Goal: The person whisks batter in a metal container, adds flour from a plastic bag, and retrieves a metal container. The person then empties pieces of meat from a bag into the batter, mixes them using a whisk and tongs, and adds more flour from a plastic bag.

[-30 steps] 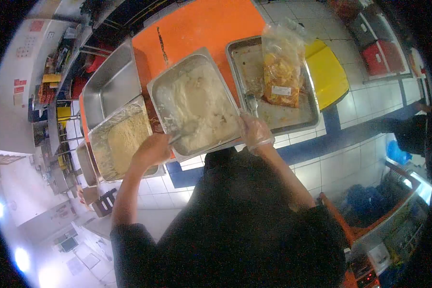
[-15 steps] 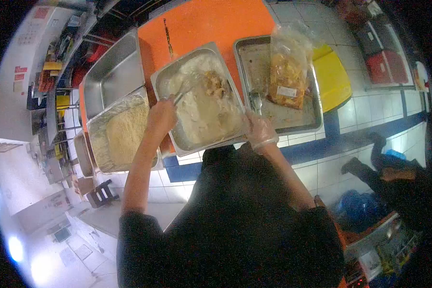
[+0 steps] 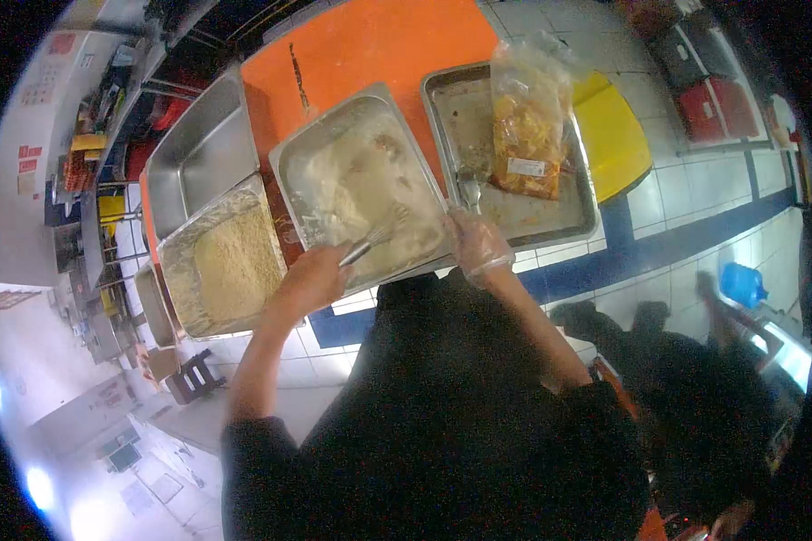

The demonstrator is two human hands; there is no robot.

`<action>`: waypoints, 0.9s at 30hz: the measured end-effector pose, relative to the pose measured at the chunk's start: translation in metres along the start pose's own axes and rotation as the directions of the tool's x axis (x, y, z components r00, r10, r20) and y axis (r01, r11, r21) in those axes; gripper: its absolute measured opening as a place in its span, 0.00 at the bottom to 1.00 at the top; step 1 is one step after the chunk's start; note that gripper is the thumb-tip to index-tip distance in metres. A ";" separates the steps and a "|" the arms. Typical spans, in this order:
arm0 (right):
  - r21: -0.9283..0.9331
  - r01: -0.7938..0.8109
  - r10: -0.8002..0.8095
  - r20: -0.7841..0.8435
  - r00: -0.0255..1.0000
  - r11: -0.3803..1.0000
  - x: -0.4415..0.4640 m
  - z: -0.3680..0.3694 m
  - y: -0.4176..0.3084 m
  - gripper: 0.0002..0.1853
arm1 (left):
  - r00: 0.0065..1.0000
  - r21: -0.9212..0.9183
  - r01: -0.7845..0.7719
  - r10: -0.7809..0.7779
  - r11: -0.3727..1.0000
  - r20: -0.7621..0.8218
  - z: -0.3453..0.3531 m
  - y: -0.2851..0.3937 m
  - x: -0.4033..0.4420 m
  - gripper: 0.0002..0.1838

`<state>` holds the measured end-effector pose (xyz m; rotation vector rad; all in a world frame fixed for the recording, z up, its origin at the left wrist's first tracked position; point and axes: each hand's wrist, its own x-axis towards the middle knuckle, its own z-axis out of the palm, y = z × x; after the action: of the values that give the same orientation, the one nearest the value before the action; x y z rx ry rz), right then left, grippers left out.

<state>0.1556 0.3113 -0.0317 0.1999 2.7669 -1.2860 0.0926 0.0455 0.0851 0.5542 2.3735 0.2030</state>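
Note:
My left hand (image 3: 318, 278) is closed round the handle of a wire whisk (image 3: 376, 236), its wires down in the batter. That pale, wet, floury mixture (image 3: 356, 185) lies in a deep steel pan (image 3: 299, 137), with a small brownish patch near the far right side. My right hand (image 3: 478, 242), in a clear plastic glove, grips the pan's near right rim. Just beyond that hand, a metal utensil (image 3: 469, 187) lies in a shallow baking tray (image 3: 564, 233); its full shape is unclear. A clear bag of orange-sauced food (image 3: 530, 135) with a white label also rests on the tray.
Left of the batter pan stands a pan of pale crumbs (image 3: 235, 261), with a deep steel pan (image 3: 203, 149) behind it. All rest on an orange table (image 3: 379, 45). A yellow surface (image 3: 613, 135) adjoins the tray. Another person (image 3: 695, 388) in dark clothes is at right.
My left hand has brought the whisk from the pan's far left toward its near right. The brown lumps in the batter show less. The other person has shifted closer.

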 end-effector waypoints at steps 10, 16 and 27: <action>0.068 -0.074 0.073 0.023 0.997 0.995 0.001 0.001 0.004 0.23 | 0.966 0.364 0.156 -0.064 0.918 -0.252 -0.033 -0.038 0.065 0.15; 0.027 -0.105 0.103 0.074 0.992 0.994 -0.002 0.003 0.010 0.21 | 0.968 0.357 0.251 -0.234 0.900 -0.090 -0.032 -0.017 0.017 0.17; 0.094 -0.151 0.132 0.190 0.973 0.984 0.001 -0.021 -0.006 0.20 | 0.986 0.078 -0.166 0.165 0.983 0.023 -0.012 0.031 0.021 0.19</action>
<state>0.1536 0.3237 -0.0138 0.2665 2.4846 -1.3447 0.0810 0.0822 0.0902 0.7896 2.3283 0.1769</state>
